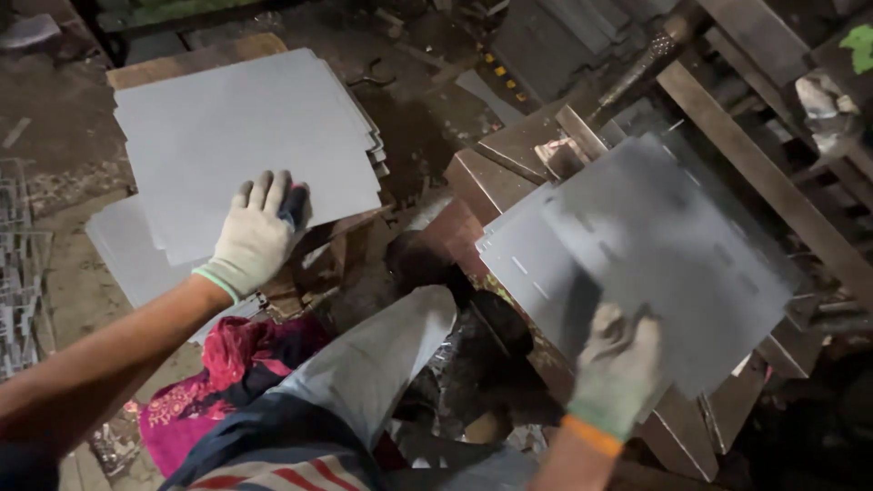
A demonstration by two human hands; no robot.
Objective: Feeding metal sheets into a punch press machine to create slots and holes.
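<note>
Red-pink patterned cloth (pixel 227 373) bunched on dirt floor; dark open-ended metal spanner (pixel 368 75) lying on ground; grey wire grid racks (pixel 18 264) at left edge; rusty brown angled steel beam (pixel 764 173) w/ scrap at right

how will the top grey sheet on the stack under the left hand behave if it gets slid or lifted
The top grey sheet looks flat and thin with crisp edges, so probably stiff metal, not floppy. The stack is already fanned out, so it likely slides easily. The gloved left hand rests flat on it near its edge; those edges may be sharp.
</note>
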